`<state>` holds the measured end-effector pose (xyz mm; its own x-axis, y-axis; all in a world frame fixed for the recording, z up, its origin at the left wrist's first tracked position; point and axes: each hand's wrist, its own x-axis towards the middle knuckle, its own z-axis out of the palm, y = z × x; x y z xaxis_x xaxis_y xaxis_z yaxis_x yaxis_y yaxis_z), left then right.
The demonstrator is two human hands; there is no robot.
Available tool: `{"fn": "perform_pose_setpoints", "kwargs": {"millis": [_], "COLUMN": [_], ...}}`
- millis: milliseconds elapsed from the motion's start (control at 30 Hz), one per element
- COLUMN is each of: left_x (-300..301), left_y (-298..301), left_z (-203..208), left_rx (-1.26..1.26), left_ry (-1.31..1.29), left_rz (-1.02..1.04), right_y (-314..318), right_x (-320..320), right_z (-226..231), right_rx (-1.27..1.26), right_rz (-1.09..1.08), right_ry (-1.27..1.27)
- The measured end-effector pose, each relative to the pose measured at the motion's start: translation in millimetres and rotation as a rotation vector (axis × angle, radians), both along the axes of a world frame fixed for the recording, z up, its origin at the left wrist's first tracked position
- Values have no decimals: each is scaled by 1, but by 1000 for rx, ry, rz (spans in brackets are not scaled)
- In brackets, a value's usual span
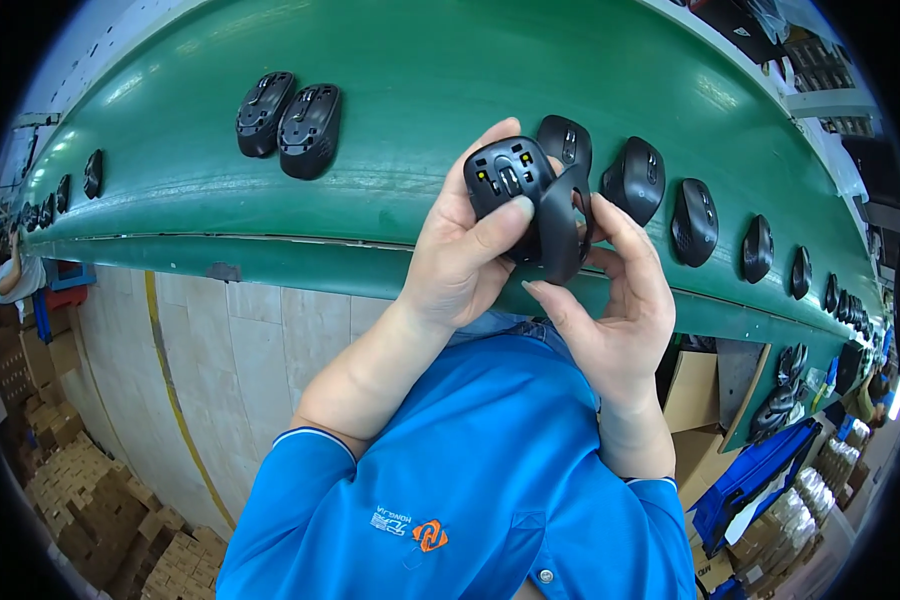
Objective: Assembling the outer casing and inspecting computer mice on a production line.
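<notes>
My left hand [455,250] grips a black computer mouse base [500,160], its thumb pressed on the top where openings and small yellow spots show. Beside and partly over the base, a curved black mouse top shell [562,240] stands tilted on its right. My right hand [625,315] is closed on that shell with its fingertips. Part of the base is hidden behind the shell. Both hands are at the near edge of the green conveyor belt [410,90]. Just behind the shell lies another black mouse [568,140].
Two mice with exposed tops [310,130] lie on the belt to the left. More black mice [695,220] line it to the right. Cardboard boxes [80,480] are stacked at lower left; a blue bin [755,480] stands at lower right. A person [20,275] is at the far left.
</notes>
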<state>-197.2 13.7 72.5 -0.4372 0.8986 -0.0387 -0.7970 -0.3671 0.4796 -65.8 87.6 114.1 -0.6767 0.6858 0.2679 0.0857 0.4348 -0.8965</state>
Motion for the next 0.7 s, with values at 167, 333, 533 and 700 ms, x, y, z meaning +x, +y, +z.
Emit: {"fn": "perform_pose_setpoints", "kwargs": {"millis": [167,333,533,700], "left_x": [0,-1,2,0], "left_y": [1,-1,-2,-3], "left_z": [3,-3,0,-1], "left_rx": [40,-6,-75,-64], "left_ry": [-34,87,221,273], "left_rz": [20,36,69,84], "right_y": [1,2,3,4], "right_x": [-5,-9,-17,-19], "right_z": [4,6,14,12], "right_rx": [74,146,292,330], "right_rz": [-1,19,65,86], "right_ry": [-18,-23,-121,-121]}}
